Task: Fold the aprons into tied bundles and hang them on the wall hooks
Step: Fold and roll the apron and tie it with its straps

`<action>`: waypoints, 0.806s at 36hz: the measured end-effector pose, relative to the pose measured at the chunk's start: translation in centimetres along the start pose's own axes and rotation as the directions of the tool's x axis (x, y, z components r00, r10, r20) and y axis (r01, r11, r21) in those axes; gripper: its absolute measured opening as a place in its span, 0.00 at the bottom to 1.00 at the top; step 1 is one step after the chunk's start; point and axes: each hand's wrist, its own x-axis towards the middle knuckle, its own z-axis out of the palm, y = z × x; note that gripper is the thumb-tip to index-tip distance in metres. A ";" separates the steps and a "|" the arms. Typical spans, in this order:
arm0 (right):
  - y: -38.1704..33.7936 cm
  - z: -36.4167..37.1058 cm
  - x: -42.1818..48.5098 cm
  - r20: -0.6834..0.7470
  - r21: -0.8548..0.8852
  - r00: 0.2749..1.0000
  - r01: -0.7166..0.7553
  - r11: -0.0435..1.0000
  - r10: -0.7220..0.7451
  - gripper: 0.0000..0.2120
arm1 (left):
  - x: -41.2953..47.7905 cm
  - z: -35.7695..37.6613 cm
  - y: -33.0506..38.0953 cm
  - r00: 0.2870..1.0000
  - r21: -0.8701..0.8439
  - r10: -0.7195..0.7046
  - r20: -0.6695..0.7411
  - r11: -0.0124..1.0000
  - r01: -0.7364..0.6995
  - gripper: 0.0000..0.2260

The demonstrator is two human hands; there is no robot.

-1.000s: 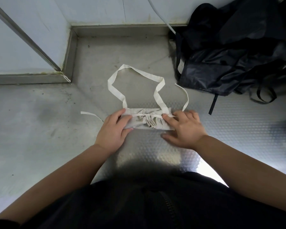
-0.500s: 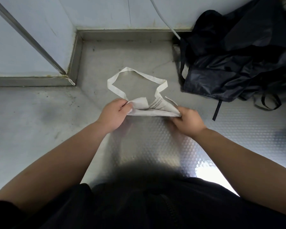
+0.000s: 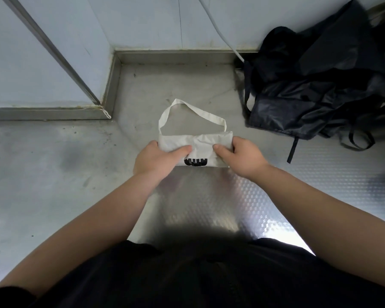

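A cream apron folded into a flat bundle (image 3: 200, 143) lies across the middle of the steel counter, with a black print showing on its near edge. Its neck strap (image 3: 176, 106) loops away from me toward the wall. My left hand (image 3: 158, 158) grips the bundle's left end, thumb on top. My right hand (image 3: 240, 155) grips the right end the same way. The fingers of both hands are hidden under the cloth. The bundle's waist ties are out of sight.
A heap of black aprons (image 3: 316, 85) with loose straps fills the back right corner. The steel counter (image 3: 53, 174) meets a raised steel lip (image 3: 176, 56) and white wall panels at the back. A white cable (image 3: 220, 30) runs down the wall.
The bundle was lifted and turned over, so its black print now faces up near me. Both hands shifted from pressing on top to gripping its ends. The loose ties have vanished from view.
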 end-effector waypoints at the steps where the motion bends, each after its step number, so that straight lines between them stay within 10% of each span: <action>1: -0.3 0.1 -0.2 -0.002 -0.026 1.000 0.005 1.000 -0.005 0.17 | -0.3 -0.1 0.2 0.999 0.088 0.028 -0.031 0.996 -0.025 0.29; 9: -3.5 2.0 -2.4 -0.022 -0.100 0.997 0.066 0.993 -0.068 0.19 | -3.5 1.0 1.4 0.936 0.482 0.341 -0.085 0.836 -0.260 0.22; 17: -3.8 2.4 -2.5 -0.035 -0.138 0.999 -0.030 0.990 0.026 0.10 | -5.2 0.2 0.9 0.854 0.205 0.512 0.092 0.830 -0.519 0.10; 29: -4.5 2.4 -2.6 0.258 -0.069 0.965 0.066 0.995 -0.046 0.19 | -3.5 -1.2 -0.5 0.917 0.001 0.340 0.208 0.937 -0.348 0.07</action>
